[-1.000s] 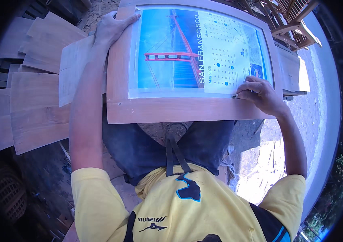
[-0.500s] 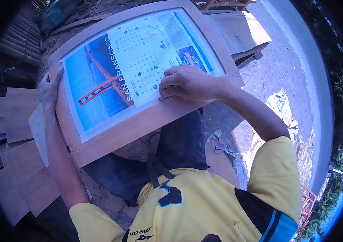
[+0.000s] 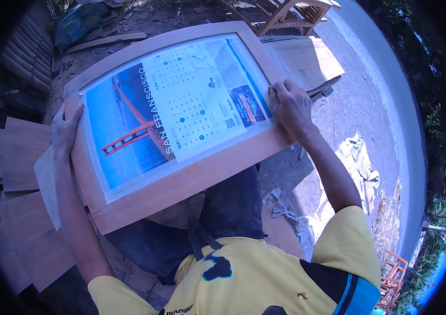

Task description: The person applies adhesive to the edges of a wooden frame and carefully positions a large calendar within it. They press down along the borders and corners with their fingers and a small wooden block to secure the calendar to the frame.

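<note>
Right hand (image 3: 291, 110) position had changed: from the near long rail, half a second earlier, it had moved to the right-hand rail of the wooden frame (image 3: 197, 176). Frame orientation had stayed nearly the same, slanting across the view from lower left to upper right, though the whole unit sat slightly lower in the picture.

The frame, the largest item, lay face up above the person's dark-trousered legs (image 3: 233, 199). Its support beneath could not be told. A pale board (image 3: 307, 60) stood out beyond its right-hand end, and flat boards (image 3: 23, 152) lay overlapped at the left.

Within the frame opening lay a calendar sheet (image 3: 181, 113) with a red bridge picture toward the left. The shift left its near right corner uncovered. Whether a clear cover lay over the sheet could not be told.

The left hand (image 3: 67, 128) gripped the left-hand rail, thumb on the upper face; it appeared to steady the frame. The right hand's fingers were curled at the inner edge of the opposite rail. Whether they pinched anything small could not be told. By judgement, the change transferred the work from the near edge to the right-hand edge.
</note>
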A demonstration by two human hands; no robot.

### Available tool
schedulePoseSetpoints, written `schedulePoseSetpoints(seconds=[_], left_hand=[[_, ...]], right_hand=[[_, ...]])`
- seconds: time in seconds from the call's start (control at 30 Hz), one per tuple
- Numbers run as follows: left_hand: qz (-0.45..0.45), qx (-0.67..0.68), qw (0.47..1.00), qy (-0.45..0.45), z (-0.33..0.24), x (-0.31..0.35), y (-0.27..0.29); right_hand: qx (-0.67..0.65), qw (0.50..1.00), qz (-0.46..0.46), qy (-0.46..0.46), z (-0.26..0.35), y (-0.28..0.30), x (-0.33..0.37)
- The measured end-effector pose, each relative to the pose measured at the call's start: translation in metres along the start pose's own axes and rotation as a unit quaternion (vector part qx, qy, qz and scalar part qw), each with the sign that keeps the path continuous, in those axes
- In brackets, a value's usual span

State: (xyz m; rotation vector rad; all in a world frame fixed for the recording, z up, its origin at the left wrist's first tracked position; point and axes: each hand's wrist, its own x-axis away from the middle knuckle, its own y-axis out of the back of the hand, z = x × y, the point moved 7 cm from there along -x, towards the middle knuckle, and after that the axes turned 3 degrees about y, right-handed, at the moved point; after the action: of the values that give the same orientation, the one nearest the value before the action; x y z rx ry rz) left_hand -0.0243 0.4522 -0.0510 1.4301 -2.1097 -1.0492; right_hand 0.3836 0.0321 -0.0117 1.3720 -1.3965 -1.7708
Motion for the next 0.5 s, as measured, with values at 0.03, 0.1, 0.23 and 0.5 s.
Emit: schedulePoseSetpoints(seconds=[0.03,0.1,0.23,0.5], left_hand=[[0.018,0.0,1.0,0.007,0.001,0.0,0.0],[0.012,0.004,1.0,0.007,0.002,0.0,0.001],[0.005,0.004,1.0,-0.008,-0.002,0.004,0.005],[-0.008,0.005,1.0,0.005,-0.01,0.004,0.001]], right_hand=[[0.04,0.999,-0.001,0.014,0.005,-0.004,-0.008],[0.052,0.998,-0.006,0.044,0.007,-0.019,-0.033],[0.064,0.995,-0.037,0.07,0.01,-0.06,-0.103],[0.098,0.988,-0.025,0.117,0.004,-0.085,-0.182]])
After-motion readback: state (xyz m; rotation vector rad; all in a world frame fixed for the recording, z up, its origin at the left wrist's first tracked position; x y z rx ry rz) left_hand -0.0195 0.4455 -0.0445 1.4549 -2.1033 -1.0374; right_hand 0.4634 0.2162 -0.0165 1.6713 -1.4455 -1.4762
